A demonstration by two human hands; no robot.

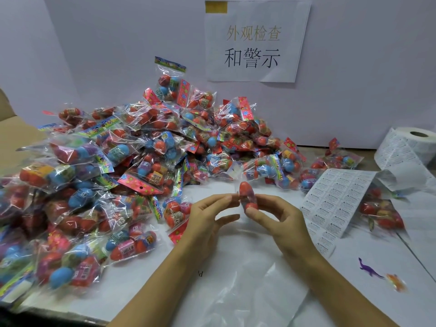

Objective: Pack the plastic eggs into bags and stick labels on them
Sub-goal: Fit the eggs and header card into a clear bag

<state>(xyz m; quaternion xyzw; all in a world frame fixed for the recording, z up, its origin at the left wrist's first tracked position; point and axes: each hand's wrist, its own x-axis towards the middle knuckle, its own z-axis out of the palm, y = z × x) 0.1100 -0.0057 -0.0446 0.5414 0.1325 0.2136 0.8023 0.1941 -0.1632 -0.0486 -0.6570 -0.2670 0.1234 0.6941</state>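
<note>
A heap of bagged eggs (132,166) covers the worktop's (236,246) left and rear. Label sheets (335,204) trail from a roll (415,142) at the right edge. Mid-worktop, the right hand's (280,220) fingers grip a red egg (246,194); the left hand's (207,220) fingers pinch beside it. A purple dinosaur (369,269) lies front right.

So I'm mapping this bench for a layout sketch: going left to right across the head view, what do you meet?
Pile of bagged eggs → left hand → red egg → right hand → label sheet → label roll.
</note>
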